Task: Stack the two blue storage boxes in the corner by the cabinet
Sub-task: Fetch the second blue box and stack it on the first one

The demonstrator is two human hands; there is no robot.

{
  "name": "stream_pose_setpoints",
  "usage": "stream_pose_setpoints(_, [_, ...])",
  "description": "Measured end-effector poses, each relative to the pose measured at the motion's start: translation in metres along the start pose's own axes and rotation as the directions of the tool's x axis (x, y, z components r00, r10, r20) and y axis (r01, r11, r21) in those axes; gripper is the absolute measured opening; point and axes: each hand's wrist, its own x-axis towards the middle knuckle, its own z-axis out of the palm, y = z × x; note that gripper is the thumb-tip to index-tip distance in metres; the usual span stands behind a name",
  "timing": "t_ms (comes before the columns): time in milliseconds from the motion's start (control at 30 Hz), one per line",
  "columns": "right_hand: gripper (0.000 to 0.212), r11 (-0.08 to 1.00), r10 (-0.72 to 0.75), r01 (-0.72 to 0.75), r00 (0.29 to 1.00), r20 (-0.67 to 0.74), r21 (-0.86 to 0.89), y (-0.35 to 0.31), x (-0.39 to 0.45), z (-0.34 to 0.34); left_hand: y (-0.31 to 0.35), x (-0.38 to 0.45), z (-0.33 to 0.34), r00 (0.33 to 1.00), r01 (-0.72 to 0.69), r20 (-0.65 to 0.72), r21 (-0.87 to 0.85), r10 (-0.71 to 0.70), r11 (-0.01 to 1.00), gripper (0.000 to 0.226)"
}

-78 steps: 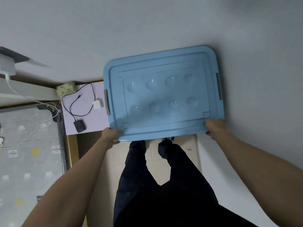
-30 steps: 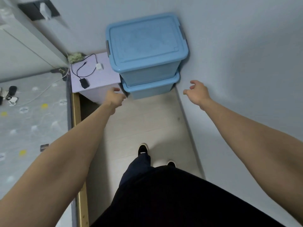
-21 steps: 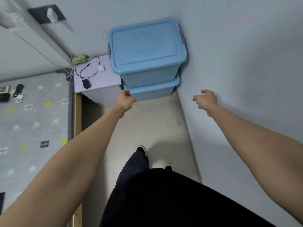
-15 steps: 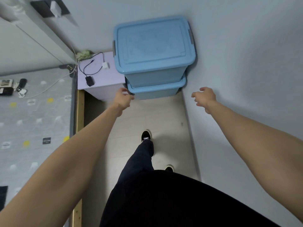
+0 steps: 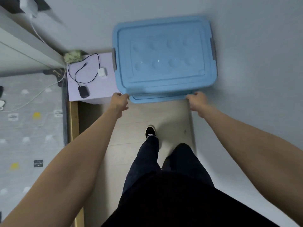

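Gripping the lower blue box's (image 5: 161,98) front rim at both corners, left hand (image 5: 119,102) and right hand (image 5: 197,102) risk sliding the corner-stacked upper blue box (image 5: 164,54) off if shoved unevenly.

- Upper box (image 5: 164,54) sits on the lower box (image 5: 160,98), both tucked into the corner, walls behind and to the right.
- Only the near rim of the lower one pokes out under the upper.
- Left hand (image 5: 118,101) at the near left corner of the stack, right hand (image 5: 196,101) at the near right corner.
- Low cabinet (image 5: 105,89) just left of the stack, touching it.
- On the cabinet top: a charger block (image 5: 83,91) near the front, its cable (image 5: 85,71) looping back, a plug adapter (image 5: 102,72) beside the boxes.
- Mat (image 5: 29,128) lies further left.
- One shoe (image 5: 150,132) on the floor before the stack.
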Motion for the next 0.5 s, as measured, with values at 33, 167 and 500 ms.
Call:
stream_pose_setpoints(33, [0.045,0.998,0.051,-0.051,0.999,0.0,0.049,-0.005,0.008,0.004,0.004,0.008,0.005,0.999,0.043,0.009,-0.02,-0.043,0.999,0.037])
stream_pose_setpoints(167, [0.032,0.941,0.254,-0.267,0.963,0.086,0.208,-0.02,0.055,0.015,0.013,0.043,0.029,0.97,0.241,0.072,-0.161,-0.232,0.957,0.037])
stream_pose_setpoints(500, [0.034,0.723,0.463,-0.307,0.88,-0.104,0.619,-0.018,0.155,0.01,0.024,0.088,0.072,0.921,0.354,0.051,-0.525,-0.386,0.774,0.03])
